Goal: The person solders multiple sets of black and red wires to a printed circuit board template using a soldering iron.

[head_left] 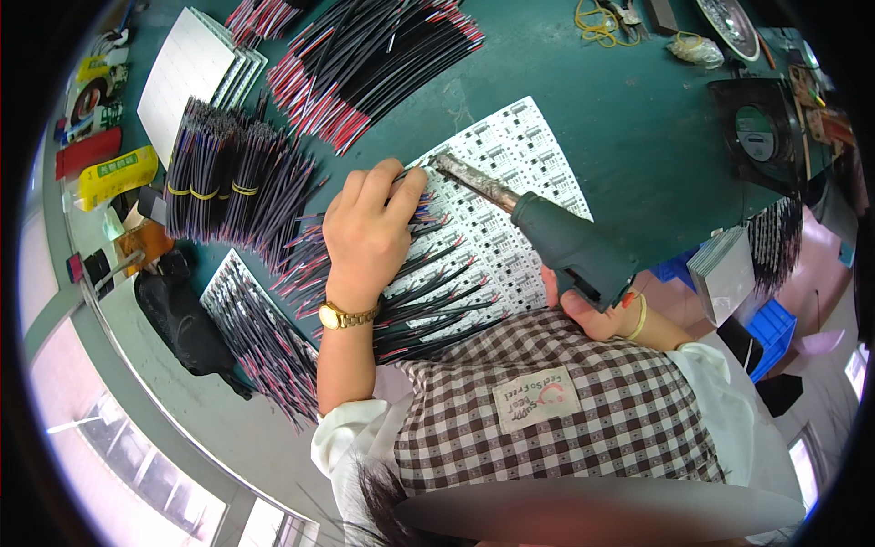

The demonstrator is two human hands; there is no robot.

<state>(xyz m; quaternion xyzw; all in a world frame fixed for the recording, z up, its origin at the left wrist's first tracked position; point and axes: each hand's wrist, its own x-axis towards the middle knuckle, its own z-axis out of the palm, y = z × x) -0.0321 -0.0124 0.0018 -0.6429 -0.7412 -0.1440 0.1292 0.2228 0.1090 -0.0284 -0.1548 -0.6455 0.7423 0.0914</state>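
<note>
- Soldering gun point(570, 246): over the white circuit panel point(538, 169), long axis diagonal, tip aimed up-left at the panel's upper-left edge, handle down-right toward you.
- Your right hand point(600, 319): fingers wrapped round the gun's handle.
- Your left hand point(372, 219): fingers curled just beside the tip, back of hand up; can't tell if they pinch a wire.
- Thin dark wires point(437, 290): lie across the panel's left and lower part, beside and below your left hand.
- Left of that: banded wire bundles point(214, 178) and a wire-covered panel point(255, 333).
- Far side of the green table point(638, 118): loose red-black wire pile point(387, 68), with a white panel stack point(187, 77) to its left.
</note>
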